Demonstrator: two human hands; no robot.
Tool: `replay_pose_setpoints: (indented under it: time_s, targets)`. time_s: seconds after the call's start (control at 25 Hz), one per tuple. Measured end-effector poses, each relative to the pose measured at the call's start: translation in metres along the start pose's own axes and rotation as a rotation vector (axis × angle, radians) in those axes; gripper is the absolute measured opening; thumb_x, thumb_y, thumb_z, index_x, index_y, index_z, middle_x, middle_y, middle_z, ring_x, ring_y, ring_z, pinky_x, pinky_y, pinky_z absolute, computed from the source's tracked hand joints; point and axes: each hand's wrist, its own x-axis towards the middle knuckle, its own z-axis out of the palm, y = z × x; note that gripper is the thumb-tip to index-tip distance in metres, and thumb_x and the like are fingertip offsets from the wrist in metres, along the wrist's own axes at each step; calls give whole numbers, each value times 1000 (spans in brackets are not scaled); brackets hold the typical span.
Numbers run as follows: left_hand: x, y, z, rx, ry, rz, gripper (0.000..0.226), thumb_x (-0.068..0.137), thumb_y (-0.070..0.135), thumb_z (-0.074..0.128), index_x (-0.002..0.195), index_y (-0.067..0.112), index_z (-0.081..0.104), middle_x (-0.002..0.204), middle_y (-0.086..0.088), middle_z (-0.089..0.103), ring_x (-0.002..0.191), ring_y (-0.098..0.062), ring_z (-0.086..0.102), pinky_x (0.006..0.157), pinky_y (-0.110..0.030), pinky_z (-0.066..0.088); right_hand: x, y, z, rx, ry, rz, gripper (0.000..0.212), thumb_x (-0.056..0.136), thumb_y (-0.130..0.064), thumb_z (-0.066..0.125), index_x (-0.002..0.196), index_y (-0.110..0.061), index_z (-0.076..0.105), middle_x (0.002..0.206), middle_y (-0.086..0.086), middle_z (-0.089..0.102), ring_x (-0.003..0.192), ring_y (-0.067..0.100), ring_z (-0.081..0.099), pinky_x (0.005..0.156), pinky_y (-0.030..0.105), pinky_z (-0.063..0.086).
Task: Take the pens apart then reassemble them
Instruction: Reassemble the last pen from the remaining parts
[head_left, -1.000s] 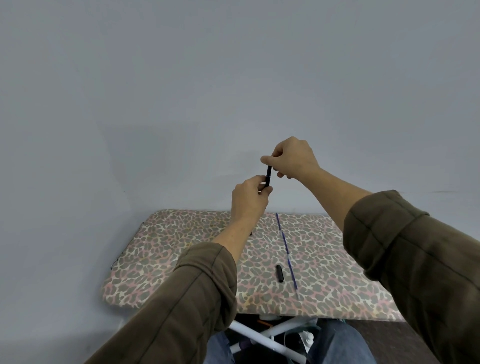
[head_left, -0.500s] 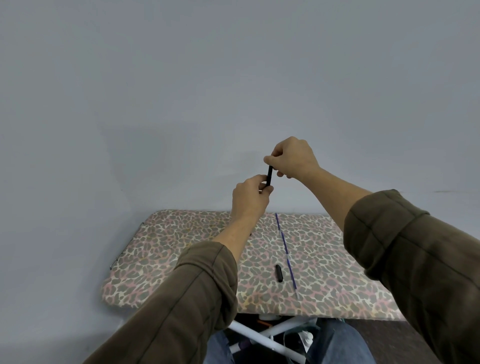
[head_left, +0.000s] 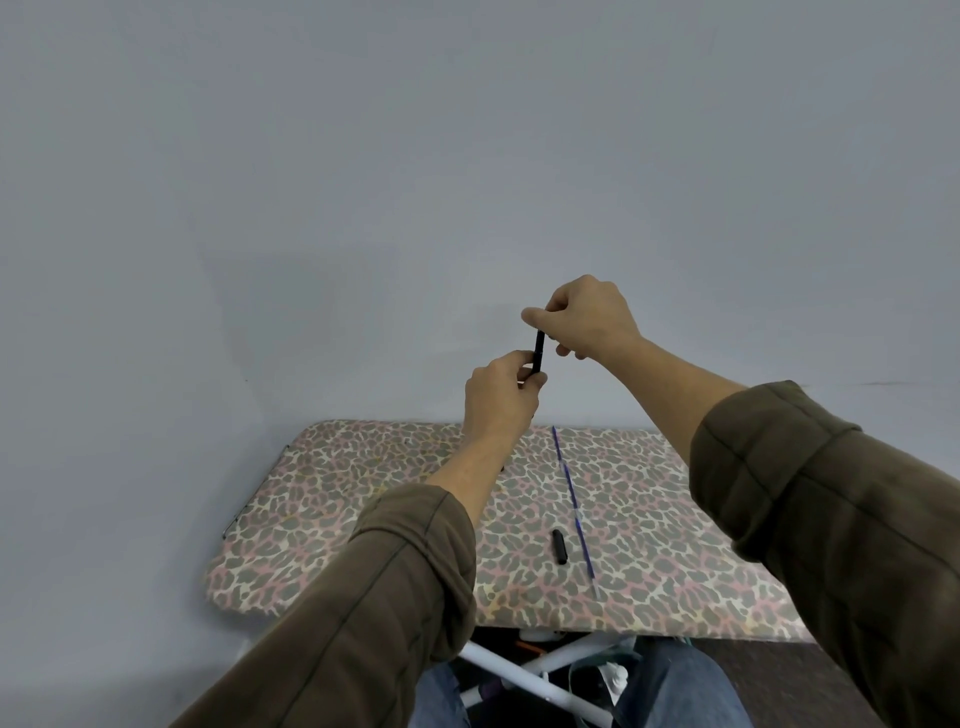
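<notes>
A black pen barrel (head_left: 538, 352) stands nearly upright in the air above the table's far edge. My left hand (head_left: 500, 397) pinches its lower end and my right hand (head_left: 587, 317) pinches its upper end. On the leopard-print table (head_left: 363, 499) lie a thin blue ink refill (head_left: 571, 501) running front to back and, just left of it, a short black pen cap (head_left: 559, 546). Most of the barrel is hidden inside my fingers.
A plain grey wall rises right behind the table. White folding table legs (head_left: 524, 675) and my knees in jeans (head_left: 675, 691) show under the near edge. A small dark bit peeks out beside my left forearm (head_left: 502, 469).
My hands stay in almost the same place on the barrel; the right hand's grip has shifted only slightly. The refill and cap on the table have not moved.
</notes>
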Motion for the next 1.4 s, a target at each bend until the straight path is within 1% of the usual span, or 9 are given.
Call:
replay_pose_setpoints:
  time_s: [0.12, 0.28, 0.4, 0.56, 0.76, 0.92, 1.04, 1.2, 1.4]
  targets:
    - [0, -1, 1, -1, -6, 0, 26, 95, 26, 70, 120, 21, 72, 105, 0, 78, 88, -15, 73, 77, -25, 51, 1, 0, 2, -20, -2, -13, 14, 88, -27, 68, 81, -16, 74, 69, 7, 76, 65, 23, 78, 70, 45, 67]
    - [-1, -1, 1, -9, -5, -4, 26, 95, 27, 70, 120, 22, 72, 103, 1, 78, 86, -14, 72, 74, -23, 50, 0, -1, 2, -15, 20, -7, 23, 87, -40, 72, 79, -18, 73, 66, 5, 75, 63, 21, 77, 68, 41, 66]
    - [0, -1, 0, -1, 4, -1, 26, 95, 27, 70, 121, 22, 72, 104, 1, 78, 86, -13, 72, 72, -21, 48, 0, 0, 3, -19, -4, -18, 15, 88, -29, 70, 80, -17, 74, 65, 5, 75, 63, 21, 77, 68, 43, 67]
    - [-2, -1, 2, -1, -3, -4, 25, 95, 27, 70, 119, 23, 72, 102, 2, 78, 86, -13, 72, 77, -27, 54, -3, -3, 3, -31, 32, -4, 28, 87, -43, 71, 75, -16, 72, 63, 4, 74, 60, 17, 76, 66, 38, 66]
    - [-2, -2, 1, -4, 1, -6, 26, 95, 27, 70, 120, 22, 72, 103, 1, 78, 86, -14, 72, 74, -25, 51, -3, -3, 3, -26, 14, -15, 12, 86, -24, 66, 80, -17, 74, 62, 5, 74, 61, 19, 77, 68, 42, 67]
    - [-2, 0, 0, -12, 8, -3, 26, 95, 27, 70, 120, 22, 72, 103, 1, 78, 85, -14, 72, 77, -27, 54, -4, -3, 3, -16, 36, -10, 23, 88, -38, 70, 78, -17, 73, 66, 5, 75, 61, 18, 76, 66, 39, 66]
    - [-2, -1, -1, -9, 7, 2, 26, 95, 27, 70, 121, 22, 72, 104, 1, 78, 86, -14, 72, 76, -25, 52, -3, -2, 4, -24, 17, -12, 18, 89, -29, 68, 80, -15, 74, 65, 6, 75, 61, 19, 77, 68, 41, 67]
    - [-3, 0, 2, -2, -4, 0, 25, 95, 28, 70, 119, 23, 72, 102, 2, 78, 85, -13, 72, 77, -27, 54, -4, -3, 5, -43, 45, -10, 27, 88, -41, 70, 76, -16, 72, 62, 4, 74, 58, 15, 74, 65, 36, 65]
    - [-1, -1, 0, -11, 3, 2, 25, 95, 28, 70, 119, 23, 72, 102, 2, 78, 84, -12, 72, 78, -28, 56, -3, -2, 4, -43, 30, -33, 21, 90, -32, 70, 80, -14, 74, 64, 5, 74, 59, 15, 75, 66, 38, 66]
